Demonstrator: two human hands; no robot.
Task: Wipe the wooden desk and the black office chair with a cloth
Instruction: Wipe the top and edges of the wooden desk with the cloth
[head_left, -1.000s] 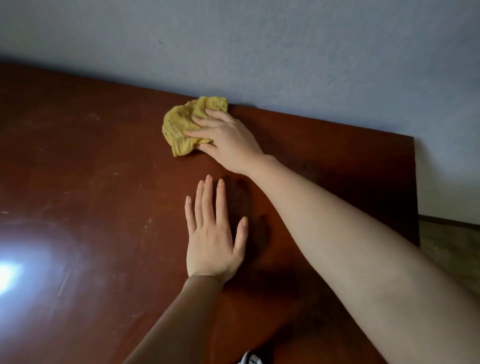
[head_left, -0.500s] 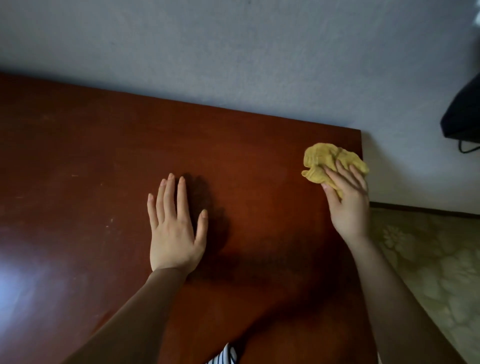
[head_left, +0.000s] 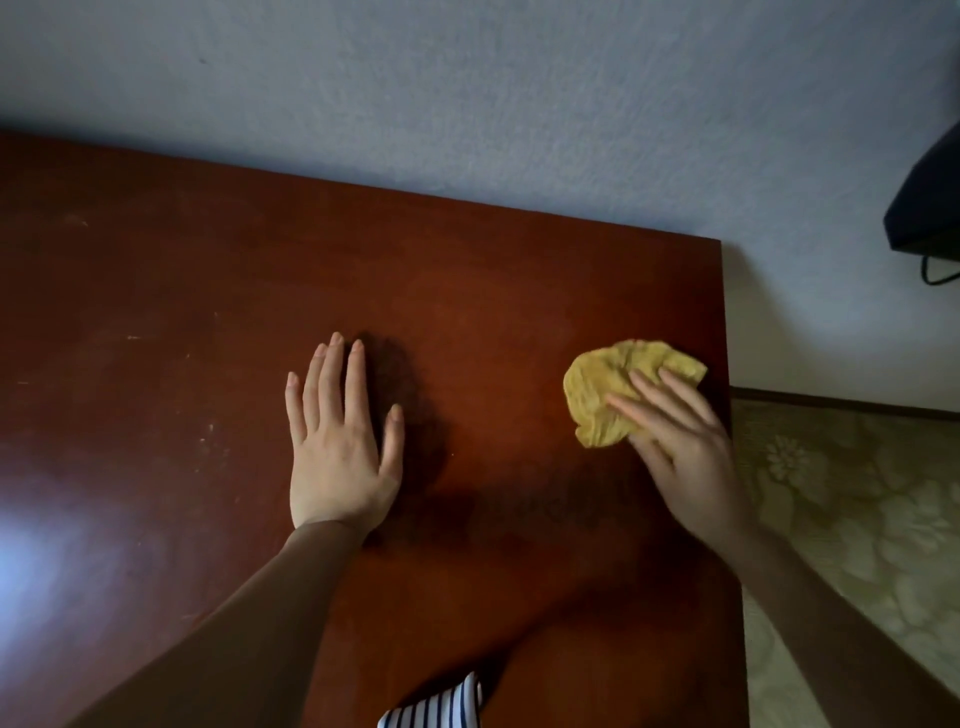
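Just inside the desk (head_left: 208, 312) edge, right hand (head_left: 685, 452) presses cloth (head_left: 602, 384) straight-fingered; left hand (head_left: 337, 457) lies flat.

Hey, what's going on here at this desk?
A person is wiping a reddish-brown wooden desk with a crumpled yellow cloth. Their right hand presses the cloth against the desktop with straight fingers, close to the desk's right edge. Their left hand lies flat, palm down, on the bare wood near the middle and holds nothing. A dark object pokes in at the far right of the view; too little of it shows to tell what it is.
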